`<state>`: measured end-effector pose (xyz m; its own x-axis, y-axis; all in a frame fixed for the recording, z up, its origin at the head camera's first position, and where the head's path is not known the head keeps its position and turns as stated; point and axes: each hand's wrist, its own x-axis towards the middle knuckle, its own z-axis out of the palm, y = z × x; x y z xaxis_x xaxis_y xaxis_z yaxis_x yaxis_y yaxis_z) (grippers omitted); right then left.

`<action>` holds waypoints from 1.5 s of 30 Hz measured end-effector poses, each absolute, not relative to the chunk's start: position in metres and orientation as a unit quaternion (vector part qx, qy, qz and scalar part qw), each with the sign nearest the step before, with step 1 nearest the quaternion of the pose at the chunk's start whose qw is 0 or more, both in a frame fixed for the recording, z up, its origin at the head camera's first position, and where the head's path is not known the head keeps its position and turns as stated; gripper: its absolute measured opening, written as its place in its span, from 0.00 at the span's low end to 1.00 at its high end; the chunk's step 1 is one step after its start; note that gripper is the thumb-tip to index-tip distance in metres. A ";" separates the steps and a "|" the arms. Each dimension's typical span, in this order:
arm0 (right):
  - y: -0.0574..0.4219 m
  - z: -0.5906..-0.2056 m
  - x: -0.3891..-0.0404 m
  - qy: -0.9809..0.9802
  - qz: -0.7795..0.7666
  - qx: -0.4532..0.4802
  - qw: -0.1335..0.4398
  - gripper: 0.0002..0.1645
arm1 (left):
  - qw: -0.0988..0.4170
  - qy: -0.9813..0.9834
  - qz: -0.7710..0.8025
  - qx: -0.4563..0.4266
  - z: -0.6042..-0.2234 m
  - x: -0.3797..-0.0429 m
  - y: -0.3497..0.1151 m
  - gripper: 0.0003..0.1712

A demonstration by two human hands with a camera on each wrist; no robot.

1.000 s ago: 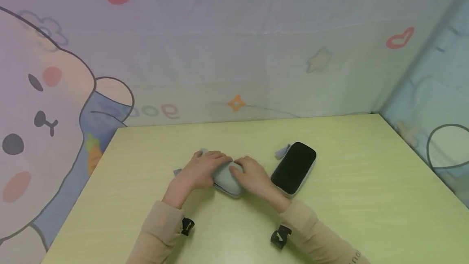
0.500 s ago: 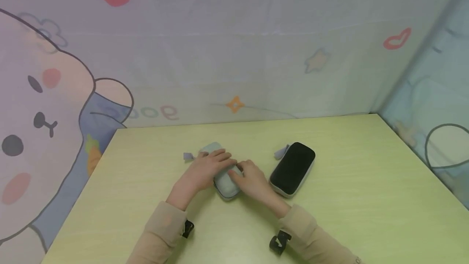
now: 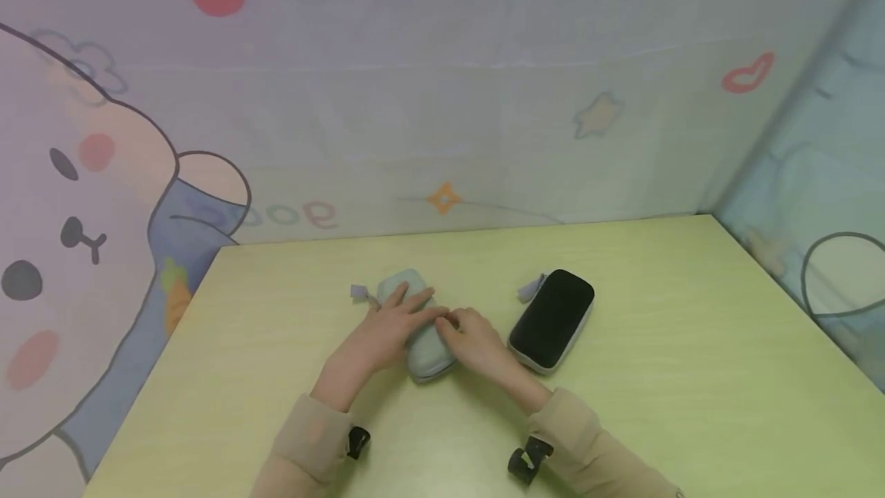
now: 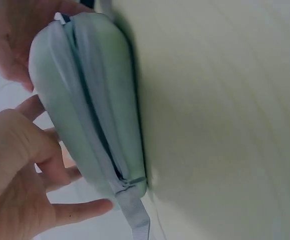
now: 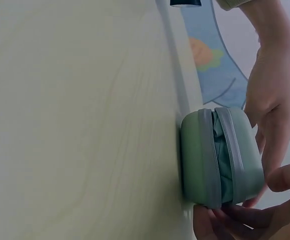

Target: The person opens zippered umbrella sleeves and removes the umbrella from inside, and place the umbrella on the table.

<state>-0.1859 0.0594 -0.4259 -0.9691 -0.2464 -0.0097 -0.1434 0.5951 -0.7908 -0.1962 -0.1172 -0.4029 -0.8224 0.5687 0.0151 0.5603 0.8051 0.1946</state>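
A pale green zippered case (image 3: 430, 352) lies slantwise on the table under both hands. My left hand (image 3: 389, 331) rests across its top with the fingers spread. At the case's right side, my right hand (image 3: 477, 344) has thumb and fingertips drawn together by the edge; what exactly they pinch there I cannot tell. In the left wrist view the zip (image 4: 92, 110) gapes along the side, with a grey fabric tab (image 4: 134, 215) at one end. The right wrist view shows the gap (image 5: 222, 155) running round the case's short end, darker green lining inside, right fingers (image 5: 245, 216) at its lower edge.
A second case (image 3: 553, 320), black on top with white sides and a grey tab (image 3: 532, 287), lies to the right of my right hand. Behind the light wooden table (image 3: 657, 290) hangs a printed cloth (image 3: 415, 98).
The green case has turned so its near end points closer to me. My left hand has spread its fingers over the top, while the right hand stays at the right edge.
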 end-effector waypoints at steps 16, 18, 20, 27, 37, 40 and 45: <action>0.058 -0.426 -0.183 0.884 -0.452 -0.098 0.068 0.23 | -0.005 0.968 0.122 0.218 -0.406 -0.178 -0.089 0.35; 0.059 -0.426 -0.183 0.883 -0.453 -0.101 0.073 0.24 | -0.020 0.970 0.114 0.216 -0.409 -0.175 -0.086 0.35; 0.059 -0.426 -0.183 0.883 -0.452 -0.102 0.079 0.24 | -0.031 0.971 0.108 0.210 -0.410 -0.173 -0.083 0.36; 0.059 -0.427 -0.183 0.886 -0.444 -0.106 0.081 0.25 | -0.053 0.975 0.108 0.188 -0.411 -0.167 -0.075 0.36; 0.061 -0.427 -0.185 0.886 -0.440 -0.132 0.068 0.23 | -0.061 0.979 0.103 0.166 -0.411 -0.167 -0.073 0.36; 0.062 -0.426 -0.185 0.884 -0.441 -0.137 0.068 0.23 | -0.056 0.979 0.109 0.161 -0.410 -0.167 -0.073 0.37; 0.062 -0.423 -0.185 0.883 -0.441 -0.142 0.069 0.23 | -0.047 0.980 0.121 0.153 -0.408 -0.166 -0.075 0.37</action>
<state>-0.1847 0.0624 -0.4232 -0.9503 -0.3114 0.0030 -0.1895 0.5706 -0.7991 -0.1656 -0.0746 -0.4076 -0.9485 0.2892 0.1291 0.3119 0.9238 0.2221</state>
